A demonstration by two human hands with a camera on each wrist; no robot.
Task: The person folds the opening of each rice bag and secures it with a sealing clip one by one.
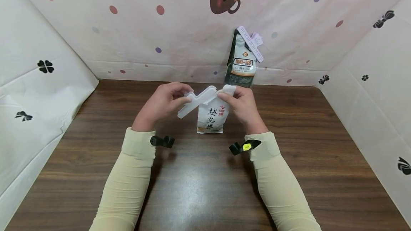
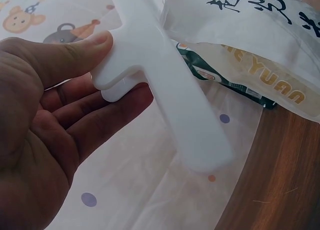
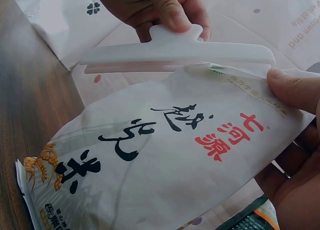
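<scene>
My left hand (image 1: 162, 103) pinches the handle of a long white bag clip (image 1: 196, 103) between thumb and fingers. The thumb lies on top of the handle in the left wrist view, with fingers below. My right hand (image 1: 244, 108) grips the upper corner of a white rice bag (image 1: 210, 117) with dark and red characters, its thumb on the front. Along the bag's top edge, one end of the clip overlaps the paper in the right wrist view, close to the right thumb (image 3: 292, 90). The clip's other end sticks out past the bag. The bag stands tilted above the table.
A green and white KO-KO bag (image 1: 243, 63) leans on the back cloth (image 1: 186, 27), with a lilac clip (image 1: 250, 44) across its top. Patterned white cloth walls (image 1: 35, 92) border the dark wooden table (image 1: 199, 181) on the left, right and back.
</scene>
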